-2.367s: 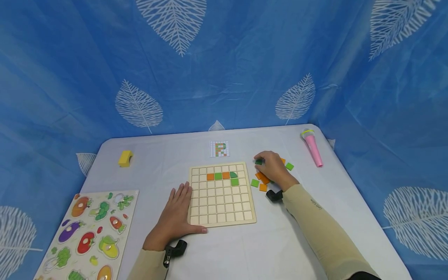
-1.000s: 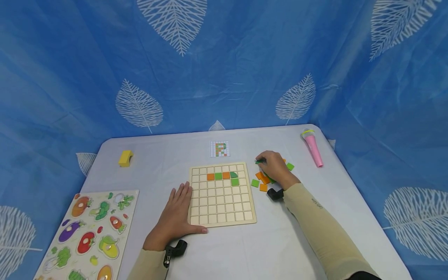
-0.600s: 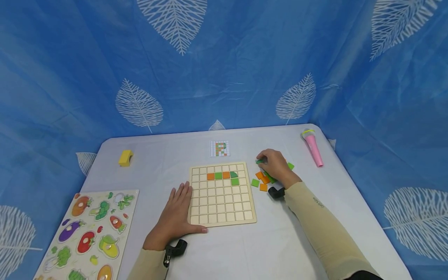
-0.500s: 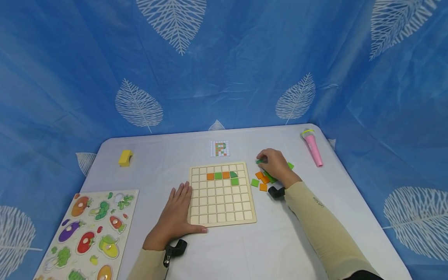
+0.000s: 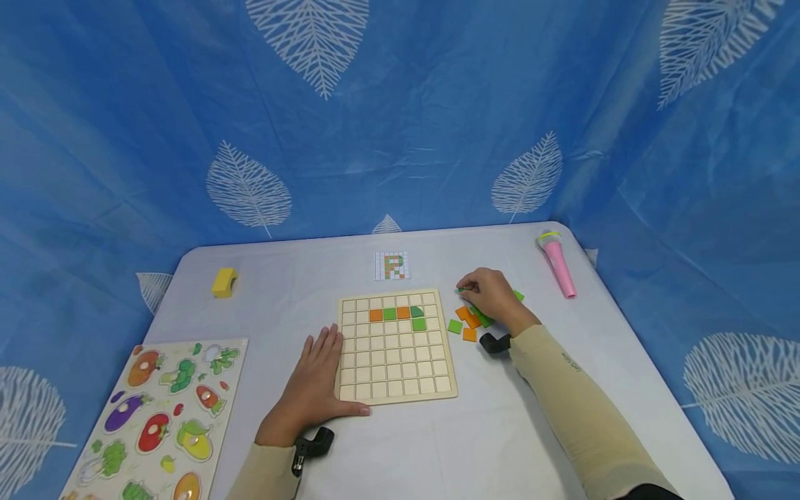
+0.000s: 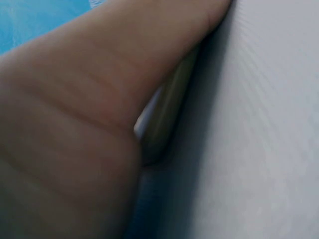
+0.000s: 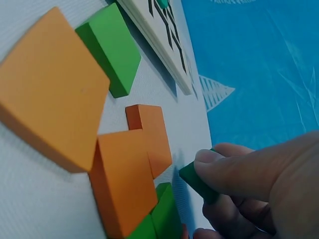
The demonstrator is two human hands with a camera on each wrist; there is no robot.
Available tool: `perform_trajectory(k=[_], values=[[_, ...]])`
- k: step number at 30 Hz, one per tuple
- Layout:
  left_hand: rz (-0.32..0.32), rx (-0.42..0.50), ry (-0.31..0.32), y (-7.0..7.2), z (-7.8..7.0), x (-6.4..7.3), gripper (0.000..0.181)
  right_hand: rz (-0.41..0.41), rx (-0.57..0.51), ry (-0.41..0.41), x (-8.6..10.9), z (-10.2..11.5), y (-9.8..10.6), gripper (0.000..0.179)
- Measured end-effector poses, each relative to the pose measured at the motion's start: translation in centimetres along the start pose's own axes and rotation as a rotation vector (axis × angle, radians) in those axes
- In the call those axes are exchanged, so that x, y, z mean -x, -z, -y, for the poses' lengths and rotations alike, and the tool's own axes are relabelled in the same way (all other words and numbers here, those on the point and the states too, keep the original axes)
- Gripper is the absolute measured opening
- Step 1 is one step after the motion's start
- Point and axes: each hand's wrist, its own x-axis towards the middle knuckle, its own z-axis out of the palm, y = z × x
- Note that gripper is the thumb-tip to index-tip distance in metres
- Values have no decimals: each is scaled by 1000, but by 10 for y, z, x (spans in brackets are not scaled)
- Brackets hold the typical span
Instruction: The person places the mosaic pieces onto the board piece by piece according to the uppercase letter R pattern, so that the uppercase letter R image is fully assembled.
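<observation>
My left hand [image 5: 312,382] lies beside the wooden grid board [image 5: 394,373], straight fingers along its left edge and thumb at its near edge. In the board's upper rows sit an orange tile [image 5: 376,316], a light green tile [image 5: 390,314], a second orange tile [image 5: 403,313], a dark green rounded tile [image 5: 417,312] and, below that, another light green tile [image 5: 419,324]. Right of the board, my right hand [image 5: 494,295] pinches a small dark green tile [image 7: 195,183] between thumb and fingers, above the table. Its outline is partly hidden by the fingertips.
Loose orange tiles [image 7: 124,179] and green tiles [image 7: 115,50] lie under and beside my right hand. A pattern card [image 5: 392,266] is behind the board. A pink toy microphone [image 5: 559,267] lies far right, a yellow block [image 5: 223,283] far left, a vegetable puzzle [image 5: 159,410] near left.
My right hand has shifted slightly right, still pinching the dark green tile, which has turned in the fingertips and shows less from above. My left hand and the board have stayed put.
</observation>
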Motion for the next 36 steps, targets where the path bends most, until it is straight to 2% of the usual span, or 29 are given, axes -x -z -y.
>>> perform_trajectory(k=[12,17,23,31,36], values=[[1,10,6,0,1,0,156,-7,-41,5,3,5,0,11],[6,3,8,0,1,0,157,-8,-55,31,5,9,0,11],[22,-10,18,1,1,-1,157,-10,-76,62,6,13,-5,9],[0,-12,1,1,2,-1,155,-4,-85,65,7,19,-11,9],[14,-11,7,3,1,-1,156,15,-113,69,10,25,-16,9]])
